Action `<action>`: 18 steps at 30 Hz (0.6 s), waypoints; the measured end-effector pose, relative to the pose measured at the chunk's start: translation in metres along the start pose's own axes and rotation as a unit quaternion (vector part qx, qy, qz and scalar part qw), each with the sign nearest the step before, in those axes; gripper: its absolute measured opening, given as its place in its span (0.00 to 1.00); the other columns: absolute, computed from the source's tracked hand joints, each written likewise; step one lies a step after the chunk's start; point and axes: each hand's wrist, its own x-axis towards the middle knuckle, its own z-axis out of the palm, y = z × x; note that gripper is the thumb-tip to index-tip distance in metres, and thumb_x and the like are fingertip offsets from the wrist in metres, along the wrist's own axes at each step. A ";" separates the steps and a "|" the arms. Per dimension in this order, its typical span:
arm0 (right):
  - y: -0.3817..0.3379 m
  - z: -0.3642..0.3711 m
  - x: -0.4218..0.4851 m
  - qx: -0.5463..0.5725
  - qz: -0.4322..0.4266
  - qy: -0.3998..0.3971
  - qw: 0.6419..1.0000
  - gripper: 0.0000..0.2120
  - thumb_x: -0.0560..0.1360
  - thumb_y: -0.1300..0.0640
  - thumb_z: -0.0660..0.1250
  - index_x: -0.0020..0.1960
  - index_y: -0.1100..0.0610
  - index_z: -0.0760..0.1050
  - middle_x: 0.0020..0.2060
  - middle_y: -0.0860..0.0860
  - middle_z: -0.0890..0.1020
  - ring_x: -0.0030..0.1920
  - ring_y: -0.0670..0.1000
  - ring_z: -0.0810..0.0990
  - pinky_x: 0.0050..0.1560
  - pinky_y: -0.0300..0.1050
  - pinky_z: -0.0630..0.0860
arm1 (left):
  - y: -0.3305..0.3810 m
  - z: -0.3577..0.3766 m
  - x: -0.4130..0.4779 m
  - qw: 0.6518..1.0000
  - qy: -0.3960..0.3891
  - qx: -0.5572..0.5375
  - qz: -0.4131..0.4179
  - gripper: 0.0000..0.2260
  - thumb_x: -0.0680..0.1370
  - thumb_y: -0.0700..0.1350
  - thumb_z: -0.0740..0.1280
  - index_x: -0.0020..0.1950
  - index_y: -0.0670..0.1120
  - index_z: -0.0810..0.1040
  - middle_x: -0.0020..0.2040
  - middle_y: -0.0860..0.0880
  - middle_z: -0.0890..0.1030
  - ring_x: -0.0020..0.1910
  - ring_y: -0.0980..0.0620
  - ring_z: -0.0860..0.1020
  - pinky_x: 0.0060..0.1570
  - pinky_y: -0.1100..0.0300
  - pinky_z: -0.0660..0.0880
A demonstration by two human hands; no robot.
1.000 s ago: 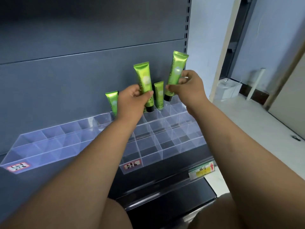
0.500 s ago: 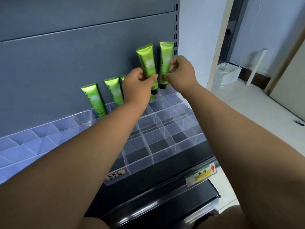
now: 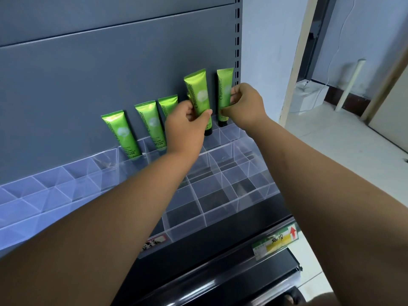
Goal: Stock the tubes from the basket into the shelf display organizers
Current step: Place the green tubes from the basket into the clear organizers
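i see left hand (image 3: 187,127) pinching a green tube (image 3: 197,93) above the clear organizer (image 3: 220,195) back row. right hand (image 3: 245,104) pinches a second tube (image 3: 224,89), cap at the rightmost back slot. three more tubes (image 3: 152,124) stand left, against the grey back panel (image 3: 88,74).

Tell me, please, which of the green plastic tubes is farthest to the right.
The green plastic tube pinched by the right grip, just beside the slotted shelf upright. The other tubes are all left of it.
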 end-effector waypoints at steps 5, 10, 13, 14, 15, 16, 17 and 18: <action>0.000 0.004 0.000 -0.048 -0.021 -0.021 0.998 0.20 0.64 0.64 0.78 0.53 0.57 0.76 0.46 0.52 0.83 0.46 0.51 0.81 0.44 0.44 0.79 | 0.001 -0.006 -0.008 1.000 -0.026 0.002 0.017 0.05 0.75 0.42 0.76 0.50 0.46 0.82 0.43 0.54 0.85 0.44 0.55 0.83 0.49 0.53 0.82; 0.000 0.006 0.000 -0.095 -0.039 -0.024 0.994 0.20 0.64 0.62 0.78 0.53 0.56 0.75 0.44 0.49 0.82 0.43 0.50 0.79 0.37 0.37 0.72 | 0.001 -0.006 -0.011 0.998 -0.048 0.020 0.032 0.07 0.76 0.43 0.75 0.51 0.43 0.83 0.43 0.52 0.85 0.43 0.53 0.83 0.47 0.52 0.82; 0.000 0.006 0.000 -0.108 -0.046 -0.023 0.993 0.20 0.64 0.62 0.77 0.51 0.55 0.74 0.40 0.47 0.80 0.42 0.50 0.78 0.37 0.40 0.71 | -0.001 -0.005 -0.009 0.997 -0.052 0.034 0.035 0.08 0.75 0.44 0.75 0.51 0.42 0.82 0.43 0.50 0.85 0.43 0.52 0.84 0.47 0.47 0.82; 0.000 0.006 0.000 -0.113 -0.051 -0.025 0.992 0.20 0.64 0.62 0.77 0.51 0.55 0.73 0.40 0.47 0.79 0.42 0.51 0.77 0.38 0.42 0.72 | -0.002 -0.005 -0.009 0.997 -0.052 0.036 0.034 0.08 0.75 0.45 0.75 0.51 0.42 0.82 0.43 0.50 0.85 0.43 0.51 0.84 0.47 0.46 0.82; 0.000 0.007 -0.001 -0.118 -0.055 -0.025 0.991 0.20 0.64 0.61 0.78 0.51 0.55 0.73 0.40 0.48 0.79 0.41 0.51 0.77 0.39 0.43 0.72 | -0.002 -0.005 -0.009 0.997 -0.053 0.039 0.034 0.09 0.75 0.45 0.75 0.51 0.42 0.82 0.43 0.50 0.85 0.43 0.51 0.84 0.47 0.46 0.82; 0.000 0.007 -0.001 -0.123 -0.059 -0.025 0.990 0.20 0.64 0.61 0.78 0.51 0.55 0.73 0.40 0.48 0.79 0.41 0.51 0.77 0.39 0.43 0.72 | -0.003 -0.005 -0.009 0.997 -0.054 0.042 0.033 0.09 0.75 0.45 0.75 0.50 0.42 0.82 0.43 0.49 0.85 0.43 0.50 0.83 0.47 0.45 0.82; 0.001 0.007 -0.001 -0.130 -0.062 -0.025 0.989 0.20 0.64 0.60 0.78 0.51 0.55 0.73 0.40 0.48 0.79 0.42 0.52 0.77 0.40 0.44 0.72 | -0.003 -0.005 -0.009 0.997 -0.055 0.044 0.032 0.09 0.75 0.46 0.75 0.50 0.42 0.81 0.42 0.49 0.85 0.43 0.49 0.83 0.46 0.45 0.82; 0.001 0.008 -0.001 -0.138 -0.064 -0.026 0.988 0.20 0.64 0.60 0.78 0.51 0.56 0.73 0.40 0.48 0.79 0.42 0.52 0.77 0.39 0.44 0.72 | -0.003 -0.004 -0.008 0.997 -0.056 0.046 0.031 0.09 0.75 0.46 0.75 0.49 0.42 0.81 0.42 0.48 0.85 0.43 0.48 0.83 0.46 0.45 0.82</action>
